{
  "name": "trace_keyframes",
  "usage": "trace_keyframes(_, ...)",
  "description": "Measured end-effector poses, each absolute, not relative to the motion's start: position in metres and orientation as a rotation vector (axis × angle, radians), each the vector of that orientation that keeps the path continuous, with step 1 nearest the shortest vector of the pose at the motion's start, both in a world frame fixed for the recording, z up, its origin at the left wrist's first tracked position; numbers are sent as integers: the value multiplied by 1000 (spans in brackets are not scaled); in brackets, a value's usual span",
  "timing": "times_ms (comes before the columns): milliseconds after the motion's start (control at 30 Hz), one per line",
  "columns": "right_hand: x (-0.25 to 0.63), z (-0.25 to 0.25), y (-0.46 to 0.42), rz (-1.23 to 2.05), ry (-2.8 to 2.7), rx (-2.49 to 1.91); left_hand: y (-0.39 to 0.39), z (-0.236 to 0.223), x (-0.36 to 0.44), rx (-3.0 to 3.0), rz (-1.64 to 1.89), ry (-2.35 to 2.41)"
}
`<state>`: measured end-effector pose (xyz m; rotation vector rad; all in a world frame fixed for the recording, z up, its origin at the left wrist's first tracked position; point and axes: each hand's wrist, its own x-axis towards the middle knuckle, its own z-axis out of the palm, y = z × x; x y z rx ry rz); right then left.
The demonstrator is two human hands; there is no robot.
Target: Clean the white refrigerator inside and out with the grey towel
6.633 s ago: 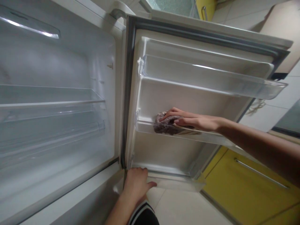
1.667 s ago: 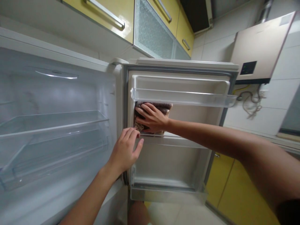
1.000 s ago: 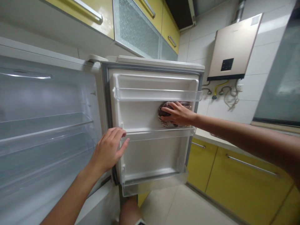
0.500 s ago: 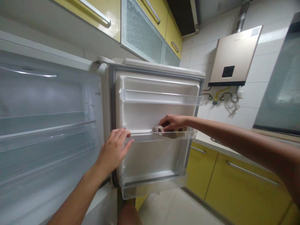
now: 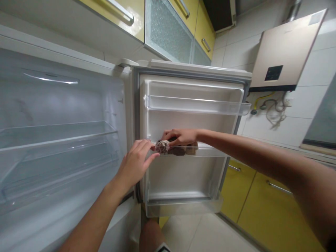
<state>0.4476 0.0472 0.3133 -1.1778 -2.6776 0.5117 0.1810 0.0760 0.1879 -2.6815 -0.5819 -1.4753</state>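
Note:
My right hand (image 5: 180, 136) presses a brownish-grey cloth (image 5: 163, 147) down into the left end of the middle door shelf (image 5: 207, 151) of an open white fridge door (image 5: 189, 196). Its fingers curl over the cloth. My left hand (image 5: 136, 162) rests with fingers stretched against the door's inner left edge, its fingertips close to the cloth. The fridge stands open with nothing on its door shelves.
The fridge interior (image 5: 60, 140) at left has clear glass shelves. An upper door shelf (image 5: 196, 105) and a lower door bin (image 5: 183, 206) flank the middle one. Yellow cabinets (image 5: 262, 206) stand at right, a water heater (image 5: 286, 52) hangs on the tiled wall.
My right hand dropped the cloth from the door's back panel into the middle shelf and slid it left toward my left hand. My left hand stayed on the door edge.

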Motion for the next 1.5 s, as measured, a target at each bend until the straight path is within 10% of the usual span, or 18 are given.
trace_keyframes(1500, 420, 360, -102, 897, -2531, -1755, 104, 182, 112, -2967, -1748, -686)
